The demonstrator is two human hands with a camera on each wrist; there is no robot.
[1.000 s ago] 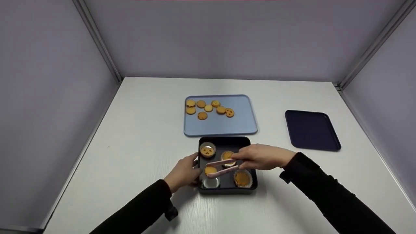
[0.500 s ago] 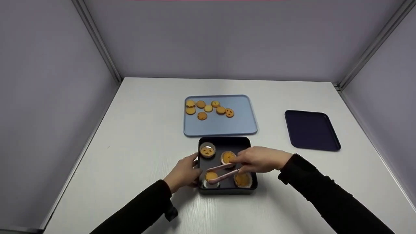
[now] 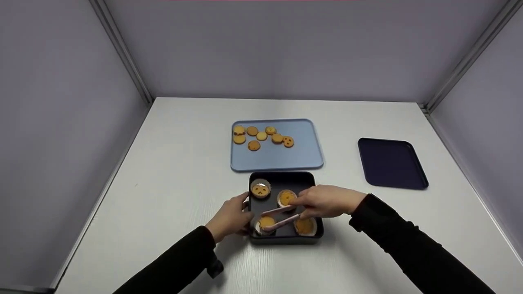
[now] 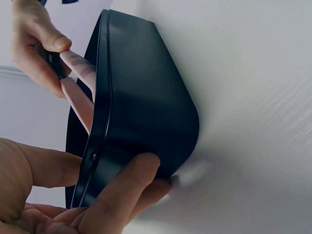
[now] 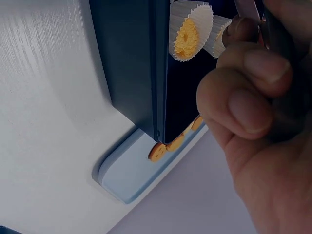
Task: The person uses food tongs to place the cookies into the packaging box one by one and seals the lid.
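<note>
My left hand [image 3: 230, 217] grips the left wall of a dark rectangular baking pan [image 3: 282, 240], thumb over the rim and fingers outside. Pink tongs [image 3: 283, 222] are held in my right hand [image 3: 329, 201] above the pan's right side. Their tips lie either side of a yellow cookie [image 3: 267, 221] in the front-left paper cup [image 3: 258, 231]. Whether the tips still touch it, I cannot tell. Elsewhere in the pan, paper cups hold a face cookie [image 3: 260, 190] at back left, a cookie [image 3: 287, 197] at middle right and another cookie [image 3: 305, 227] at front right.
Right behind the pan lies a light blue tray [image 3: 306, 153] with several cookies [image 3: 254, 145] mostly on its left half. A dark navy tray [image 3: 392, 163] is at the right on the white table [image 3: 184, 163]. Grey panels [image 3: 265, 53] enclose the back and sides.
My right hand has moved the tongs slightly toward me and down, and the cookie has gone from above the front-left paper cup into it. My left hand has stayed on the pan.
</note>
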